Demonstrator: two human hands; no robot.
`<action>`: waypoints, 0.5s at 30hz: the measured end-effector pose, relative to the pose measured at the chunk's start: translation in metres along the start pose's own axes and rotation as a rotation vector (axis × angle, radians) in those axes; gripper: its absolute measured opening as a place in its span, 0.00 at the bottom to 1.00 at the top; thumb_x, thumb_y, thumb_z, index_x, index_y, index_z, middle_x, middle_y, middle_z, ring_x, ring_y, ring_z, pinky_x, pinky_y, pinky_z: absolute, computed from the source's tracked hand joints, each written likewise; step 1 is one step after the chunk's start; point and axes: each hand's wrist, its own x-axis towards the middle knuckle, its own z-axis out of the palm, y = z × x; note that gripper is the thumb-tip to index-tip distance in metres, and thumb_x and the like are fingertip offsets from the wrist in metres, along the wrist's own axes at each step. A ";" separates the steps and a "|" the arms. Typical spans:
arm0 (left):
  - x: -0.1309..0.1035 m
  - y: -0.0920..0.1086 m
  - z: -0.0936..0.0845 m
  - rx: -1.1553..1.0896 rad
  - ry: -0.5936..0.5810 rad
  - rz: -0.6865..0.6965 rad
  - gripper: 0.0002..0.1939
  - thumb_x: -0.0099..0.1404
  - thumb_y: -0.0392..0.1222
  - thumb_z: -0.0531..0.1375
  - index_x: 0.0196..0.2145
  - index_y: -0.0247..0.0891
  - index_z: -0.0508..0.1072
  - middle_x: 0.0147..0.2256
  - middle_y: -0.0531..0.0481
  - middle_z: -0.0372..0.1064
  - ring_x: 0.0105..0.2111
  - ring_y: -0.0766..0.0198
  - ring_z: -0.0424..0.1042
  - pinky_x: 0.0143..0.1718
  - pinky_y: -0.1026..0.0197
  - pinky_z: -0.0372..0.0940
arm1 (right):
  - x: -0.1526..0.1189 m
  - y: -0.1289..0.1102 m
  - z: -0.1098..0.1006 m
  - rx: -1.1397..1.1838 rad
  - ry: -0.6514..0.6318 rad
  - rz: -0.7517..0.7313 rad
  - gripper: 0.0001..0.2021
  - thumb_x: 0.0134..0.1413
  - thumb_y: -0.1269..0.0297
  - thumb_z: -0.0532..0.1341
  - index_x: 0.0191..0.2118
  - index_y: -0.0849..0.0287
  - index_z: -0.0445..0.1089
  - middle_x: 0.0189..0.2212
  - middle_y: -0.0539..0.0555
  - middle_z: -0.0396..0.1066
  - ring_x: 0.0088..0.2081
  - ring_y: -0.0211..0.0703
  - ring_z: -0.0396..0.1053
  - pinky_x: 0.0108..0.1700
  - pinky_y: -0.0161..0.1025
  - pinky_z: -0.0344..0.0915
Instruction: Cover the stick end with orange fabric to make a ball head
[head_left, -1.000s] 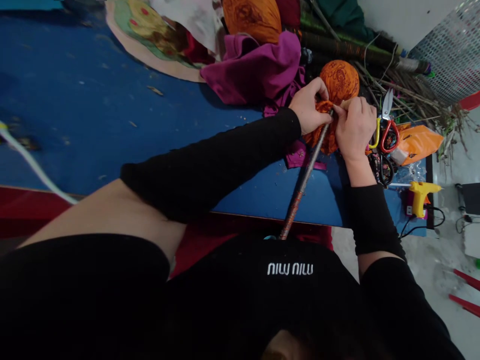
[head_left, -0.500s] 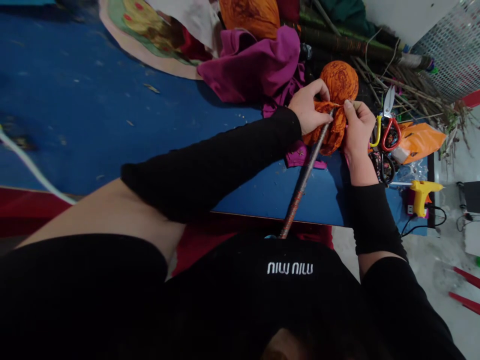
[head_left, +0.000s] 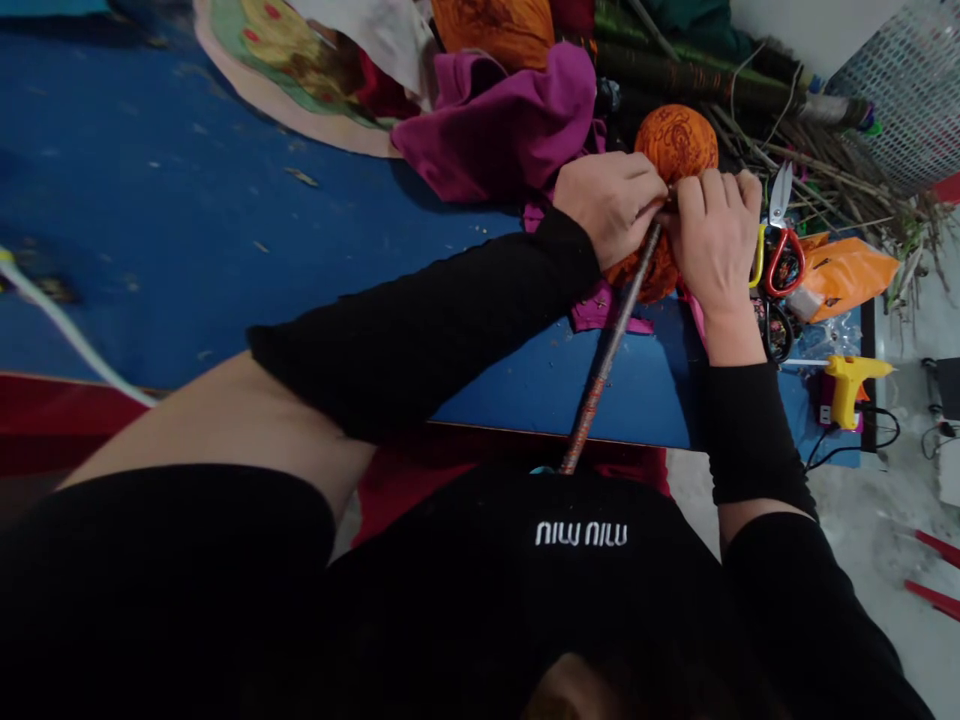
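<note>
An orange patterned cloth ball (head_left: 677, 140) sits at the top end of a wrapped stick (head_left: 611, 355), which slants down to my body over the blue table's edge. Loose orange cloth (head_left: 651, 275) bunches below the ball. My left hand (head_left: 613, 200) is closed at the neck under the ball, its fingers curled on the gathered cloth. Close beside it my right hand (head_left: 712, 225) is also closed at the neck, knuckles up. Both sets of fingertips nearly meet there and partly hide the cloth and the stick's top.
On the blue table (head_left: 225, 230) lie purple cloth (head_left: 499, 130), red-and-yellow-handled scissors (head_left: 780, 230), an orange bag (head_left: 847, 275) and a yellow glue gun (head_left: 847, 385). Dry stems (head_left: 832, 170) are heaped at the upper right. A white cable (head_left: 71, 330) crosses the left side.
Both hands have turned knuckles up and closed in at the neck, covering more of the gathered cloth. The ball appears slightly higher in view.
</note>
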 end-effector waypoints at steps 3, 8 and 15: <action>0.006 -0.008 0.006 -0.103 0.009 -0.054 0.08 0.72 0.45 0.55 0.39 0.45 0.74 0.44 0.46 0.77 0.42 0.55 0.71 0.45 0.48 0.61 | 0.004 -0.006 0.001 0.016 -0.017 0.038 0.14 0.75 0.53 0.46 0.36 0.48 0.61 0.39 0.58 0.70 0.54 0.54 0.61 0.69 0.63 0.45; 0.018 -0.025 0.016 -0.376 0.009 -0.210 0.28 0.70 0.74 0.50 0.29 0.50 0.68 0.32 0.52 0.71 0.34 0.61 0.58 0.37 0.48 0.53 | 0.008 0.006 0.004 -0.022 -0.119 0.047 0.17 0.75 0.51 0.46 0.34 0.50 0.58 0.36 0.58 0.67 0.50 0.54 0.65 0.66 0.63 0.52; 0.024 -0.043 0.034 -0.775 -0.034 -0.395 0.36 0.51 0.85 0.58 0.25 0.48 0.59 0.24 0.52 0.58 0.34 0.63 0.53 0.34 0.51 0.48 | 0.002 0.031 0.022 0.156 0.018 0.064 0.24 0.71 0.38 0.45 0.33 0.51 0.60 0.36 0.55 0.68 0.47 0.52 0.70 0.58 0.56 0.66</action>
